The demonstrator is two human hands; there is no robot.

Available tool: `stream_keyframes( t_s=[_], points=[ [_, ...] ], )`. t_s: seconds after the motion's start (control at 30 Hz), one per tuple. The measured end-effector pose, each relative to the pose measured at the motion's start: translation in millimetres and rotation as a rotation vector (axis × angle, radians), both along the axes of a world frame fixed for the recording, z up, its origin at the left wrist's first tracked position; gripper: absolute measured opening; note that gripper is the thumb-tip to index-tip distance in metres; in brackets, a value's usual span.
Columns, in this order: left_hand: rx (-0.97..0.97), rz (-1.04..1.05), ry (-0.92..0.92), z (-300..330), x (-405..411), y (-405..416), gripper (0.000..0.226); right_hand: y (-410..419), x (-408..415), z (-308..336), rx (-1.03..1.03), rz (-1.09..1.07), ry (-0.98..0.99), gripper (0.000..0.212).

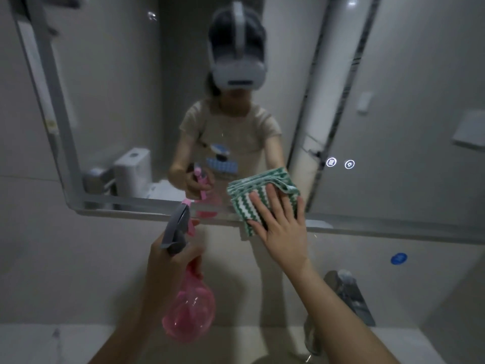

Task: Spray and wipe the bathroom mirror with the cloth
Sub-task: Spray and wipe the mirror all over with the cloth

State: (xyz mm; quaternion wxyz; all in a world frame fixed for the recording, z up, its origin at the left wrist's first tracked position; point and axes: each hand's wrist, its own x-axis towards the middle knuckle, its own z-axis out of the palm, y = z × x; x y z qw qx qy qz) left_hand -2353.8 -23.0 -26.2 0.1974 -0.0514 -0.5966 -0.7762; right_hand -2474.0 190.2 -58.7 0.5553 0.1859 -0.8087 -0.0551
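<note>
Two hands busy: right hand [282,227] presses the cloth [258,198] flat, fingers spread, at the mirror [157,114] bottom edge.
Left hand [168,261] grips the spray bottle [187,308]; best wipe upward in overlapping passes.

My right hand [282,227] flat on cloth [258,195] against mirror [157,101] lower edge; spray bottle [185,285] in my left hand [168,261], left of cloth; faucet [349,295] below right.

Mirror [147,106] glass above & left of right hand [282,227] is open. Below it, tap [349,295] juts out; spray bottle [187,306] in left hand [170,261] blocks lower left.
</note>
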Motion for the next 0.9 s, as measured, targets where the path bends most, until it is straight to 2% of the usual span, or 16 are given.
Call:
stream_keyframes(
  t_s=[0.07, 0.17, 0.27, 0.4, 0.6, 0.63, 0.7, 0.8, 0.9],
  points=[
    [-0.024, -0.036, 0.0, 3, 2, 9, 0.028, 29, 1, -5, -0.054, -0.034, -0.013, 0.057],
    [-0.062, -0.062, 0.012, 5, 3, 23, 0.035, 69, 3, -16, -0.138, -0.09, -0.03, 0.06],
    [-0.057, -0.065, -0.012, 3, 1, 42, 0.029, 95, 6, -21, -0.184, -0.107, -0.087, 0.061],
    [-0.075, -0.113, -0.03, 0, -6, 67, 0.009, 105, 9, -15, -0.169, -0.128, -0.107, 0.06],
    [-0.081, -0.115, -0.058, -7, -11, 82, 0.015, 94, 8, -19, -0.17, -0.109, -0.119, 0.06],
    [-0.078, -0.116, -0.045, -6, -11, 81, 0.011, 87, 8, -20, -0.187, -0.098, -0.125, 0.061],
    [-0.093, -0.118, -0.021, -5, -9, 74, 0.02, 72, 6, -21, -0.26, -0.083, -0.13, 0.062],
    [-0.079, -0.101, -0.026, -8, -7, 54, 0.014, 55, 2, -22, -0.333, -0.079, -0.128, 0.062],
    [-0.1, -0.031, -0.034, -17, -7, 25, 0.017, 23, -1, -16, -0.236, -0.02, -0.124, 0.059]
  ],
)
